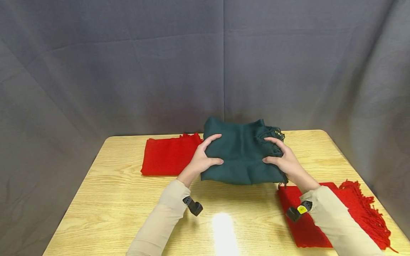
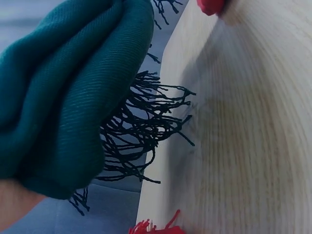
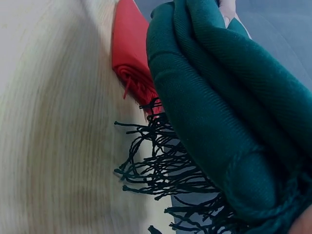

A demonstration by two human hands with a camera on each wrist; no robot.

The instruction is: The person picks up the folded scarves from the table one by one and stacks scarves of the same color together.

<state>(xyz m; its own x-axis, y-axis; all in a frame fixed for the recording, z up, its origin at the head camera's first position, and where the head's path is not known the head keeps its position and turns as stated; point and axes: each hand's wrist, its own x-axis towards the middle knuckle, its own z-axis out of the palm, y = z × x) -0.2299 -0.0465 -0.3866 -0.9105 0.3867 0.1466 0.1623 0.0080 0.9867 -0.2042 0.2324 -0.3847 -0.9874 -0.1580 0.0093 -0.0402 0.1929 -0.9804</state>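
Observation:
A folded dark green scarf (image 1: 241, 149) with fringe is held up above the table between both hands. My left hand (image 1: 205, 158) grips its left side, thumb and index finger showing on the upper face. At the fringed right side, my right hand (image 1: 283, 158) grips it the same way; the other fingers of both hands are hidden under the cloth. In the left wrist view the green scarf (image 2: 78, 92) shows thick folded layers with its fringe (image 2: 141, 126) hanging down. The right wrist view shows those layers of the scarf (image 3: 209, 97) from the other side.
A folded red scarf (image 1: 171, 156) lies at the table's back left. Another red scarf (image 1: 307, 224), fringe to the right, lies at the front right, partly under the right forearm. A grey curtain (image 1: 224, 64) hangs behind the wooden table (image 1: 128, 206).

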